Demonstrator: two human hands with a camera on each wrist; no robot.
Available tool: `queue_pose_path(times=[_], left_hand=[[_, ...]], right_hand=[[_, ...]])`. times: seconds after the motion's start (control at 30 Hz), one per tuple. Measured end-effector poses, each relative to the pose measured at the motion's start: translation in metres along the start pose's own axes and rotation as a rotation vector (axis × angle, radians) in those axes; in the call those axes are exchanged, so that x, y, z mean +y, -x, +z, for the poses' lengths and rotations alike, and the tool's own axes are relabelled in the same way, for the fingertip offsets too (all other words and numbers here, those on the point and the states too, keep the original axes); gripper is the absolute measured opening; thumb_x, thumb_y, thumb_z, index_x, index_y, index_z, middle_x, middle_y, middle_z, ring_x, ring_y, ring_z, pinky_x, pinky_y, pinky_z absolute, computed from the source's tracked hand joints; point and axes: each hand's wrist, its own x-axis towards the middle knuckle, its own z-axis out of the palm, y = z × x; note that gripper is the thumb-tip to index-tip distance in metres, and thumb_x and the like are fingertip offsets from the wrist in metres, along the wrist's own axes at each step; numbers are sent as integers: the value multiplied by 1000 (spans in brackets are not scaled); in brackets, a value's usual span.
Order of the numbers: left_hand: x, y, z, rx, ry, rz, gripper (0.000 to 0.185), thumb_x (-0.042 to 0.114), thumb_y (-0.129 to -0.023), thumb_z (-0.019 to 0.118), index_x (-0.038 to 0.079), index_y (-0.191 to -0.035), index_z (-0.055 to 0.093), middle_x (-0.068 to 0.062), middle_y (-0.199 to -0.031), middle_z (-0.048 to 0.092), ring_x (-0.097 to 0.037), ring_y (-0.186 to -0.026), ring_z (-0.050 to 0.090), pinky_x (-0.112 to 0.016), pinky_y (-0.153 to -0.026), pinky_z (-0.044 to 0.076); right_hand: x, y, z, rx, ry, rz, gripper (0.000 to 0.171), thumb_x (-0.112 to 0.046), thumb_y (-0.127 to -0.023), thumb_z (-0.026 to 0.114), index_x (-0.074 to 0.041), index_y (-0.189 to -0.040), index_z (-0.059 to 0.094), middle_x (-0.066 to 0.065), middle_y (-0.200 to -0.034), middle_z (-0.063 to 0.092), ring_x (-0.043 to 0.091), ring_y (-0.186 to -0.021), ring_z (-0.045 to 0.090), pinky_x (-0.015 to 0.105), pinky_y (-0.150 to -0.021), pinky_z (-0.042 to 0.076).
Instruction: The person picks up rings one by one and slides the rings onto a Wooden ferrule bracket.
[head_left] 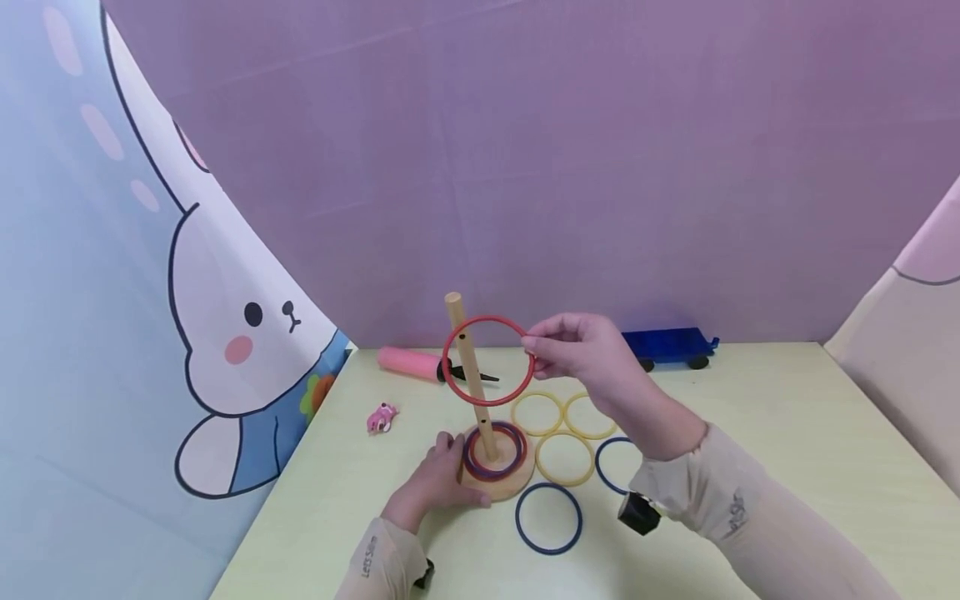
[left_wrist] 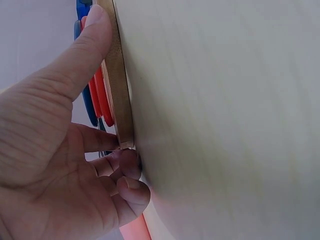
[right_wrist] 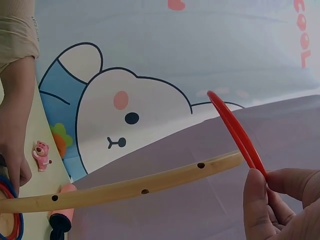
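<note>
My right hand (head_left: 577,346) pinches a red ring (head_left: 446,358) by its right side between thumb and fingers, held up off the table. In the head view the ring overlaps the upper wooden post (head_left: 470,367); the right wrist view shows it nearly edge-on beside the post's tip (right_wrist: 235,159). The post rises from a round wooden base (head_left: 525,475), where red and blue rings (left_wrist: 102,95) lie around its foot. My left hand (head_left: 438,479) grips the base's left edge, its thumb (left_wrist: 90,40) along the near rim and its fingers curled at the far side.
Three yellow rings (head_left: 565,485) lie right of the base, with blue rings (head_left: 549,552) nearer me. Behind on the left are a pink pump (head_left: 411,364) with a black nozzle and a small pink bear figure (head_left: 382,418). A blue toy wagon (head_left: 666,344) stands by the back edge.
</note>
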Motion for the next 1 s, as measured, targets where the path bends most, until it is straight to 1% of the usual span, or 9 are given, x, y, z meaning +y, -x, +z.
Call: queue_pose_path(times=[0.17, 0.27, 0.4, 0.47, 0.77, 1.0], left_hand=[[0, 0, 0, 2, -10, -3, 114, 54, -64, 86, -2, -148, 34, -20, -131, 37, -36, -117, 44, -53, -99, 42], [-1, 0, 0, 0, -10, -7, 114, 54, -64, 86, -2, -148, 34, -20, -131, 37, -36, -118, 44, -53, -100, 42], [-2, 0, 0, -3, -9, -8, 114, 54, -64, 86, -1, -149, 33, -21, -131, 37, -37, -119, 44, -53, -100, 42], [-3, 0, -1, -2, -11, -5, 115, 54, -64, 86, -1, -149, 33, -21, -132, 37, -37, -119, 44, -53, -100, 42], [-2, 3, -2, -1, -11, 1, 115, 54, -63, 87, 0, -149, 34, -21, -130, 38, -36, -116, 45, -54, -98, 43], [-1, 3, -3, -5, -7, -13, 114, 55, -63, 86, 2, -150, 34, -20, -131, 38, -35, -118, 45, -53, -99, 43]], right_hand=[[-5, -3, 2, 1, -11, -10, 24, -12, -91, 70, 5, -107, 65, 15, -92, 67, 25, -74, 67, 37, -74, 58], [-9, -6, 4, 1, -27, -25, 27, -11, -91, 69, 9, -108, 64, 13, -89, 67, 22, -71, 66, 35, -73, 58], [-13, -10, 8, 11, -38, -27, 25, -10, -91, 69, 8, -108, 64, 13, -90, 67, 21, -71, 66, 35, -73, 58], [-15, -12, 10, 24, -41, -22, 22, -10, -90, 70, 5, -106, 66, 15, -92, 67, 22, -71, 67, 36, -74, 58], [-17, -21, 16, 39, -100, -51, 20, -6, -89, 70, 7, -104, 65, 12, -87, 67, 20, -68, 66, 35, -71, 58], [-18, -27, 18, 52, -115, -43, 21, -7, -90, 70, 6, -104, 66, 13, -89, 67, 21, -69, 68, 37, -73, 58]])
